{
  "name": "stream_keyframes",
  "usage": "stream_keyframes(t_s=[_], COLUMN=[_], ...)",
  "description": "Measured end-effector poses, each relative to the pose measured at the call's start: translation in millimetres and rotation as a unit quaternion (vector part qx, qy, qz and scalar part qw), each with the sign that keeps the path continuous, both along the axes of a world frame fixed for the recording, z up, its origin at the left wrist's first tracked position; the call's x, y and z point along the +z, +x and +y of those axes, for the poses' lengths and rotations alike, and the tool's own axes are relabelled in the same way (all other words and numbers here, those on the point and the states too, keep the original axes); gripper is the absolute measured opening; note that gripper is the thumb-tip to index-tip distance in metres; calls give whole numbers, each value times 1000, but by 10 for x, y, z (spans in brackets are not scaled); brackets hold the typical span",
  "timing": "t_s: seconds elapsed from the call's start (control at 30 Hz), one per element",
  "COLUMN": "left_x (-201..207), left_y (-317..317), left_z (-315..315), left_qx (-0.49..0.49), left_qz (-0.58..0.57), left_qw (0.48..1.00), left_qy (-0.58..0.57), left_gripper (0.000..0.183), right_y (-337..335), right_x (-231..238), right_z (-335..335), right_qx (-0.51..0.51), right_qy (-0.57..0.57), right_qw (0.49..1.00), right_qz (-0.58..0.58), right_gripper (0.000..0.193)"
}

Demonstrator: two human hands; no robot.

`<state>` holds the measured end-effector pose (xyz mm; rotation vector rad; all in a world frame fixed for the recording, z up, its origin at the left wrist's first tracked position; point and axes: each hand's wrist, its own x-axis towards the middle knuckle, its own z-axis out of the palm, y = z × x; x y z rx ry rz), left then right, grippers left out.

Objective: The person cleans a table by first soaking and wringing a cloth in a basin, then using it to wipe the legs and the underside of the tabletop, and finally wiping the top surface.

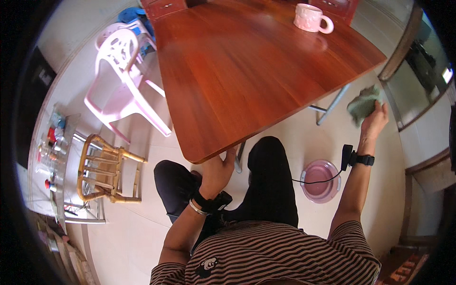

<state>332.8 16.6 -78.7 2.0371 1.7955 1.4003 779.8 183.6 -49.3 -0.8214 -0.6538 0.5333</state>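
Note:
My right hand [374,121] is raised out to the right, past the table's right corner, gripping a crumpled grey-green cloth [363,103]. My left hand [216,172] rests against the near corner of the reddish-brown wooden table [247,80], fingers curled on its edge, holding nothing loose. A pink mug [311,18] stands on the far part of the tabletop. Both wrists wear black bands, and a cable hangs from the right one.
A pink basin [321,180] sits on the floor below my right arm. A pink plastic chair [123,85] and a bamboo stool [102,171] stand to the left, beside a glass shelf [54,161] with small bottles. A dark-framed door is at the right.

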Motion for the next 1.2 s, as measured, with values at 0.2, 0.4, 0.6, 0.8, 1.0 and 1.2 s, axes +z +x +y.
stream_keyframes(t_s=[0.2, 0.4, 0.6, 0.8, 1.0, 1.2], left_x=[25, -126, -214, -437, -373, -337], left_y=[-10, -114, -119, 25, 3, -28], left_z=[75, 136, 66, 135, 103, 54], left_qx=[-13, -11, -20, 22, -71, -51], left_qz=[-56, 95, 127, 78, 24, 168], left_qw=[997, 989, 991, 997, 995, 984], left_qy=[-57, 115, 27, -5, -64, -20], left_gripper=[24, 22, 21, 22, 22, 24], right_y=[-1442, -2029, -399, -788, -1402, 462], right_x=[1588, 1417, 1245, 1345, 1245, 1106], right_z=[-921, -433, 786, 266, -640, 1327], right_qx=[233, 370, 85, 187, 295, 223], right_qy=[221, 175, -152, -106, 159, -155], right_qw=[803, 476, 584, 726, 612, 733], right_qz=[-501, -778, -793, -654, -717, -624], right_gripper=[44, 55, 49, 39, 43, 41])
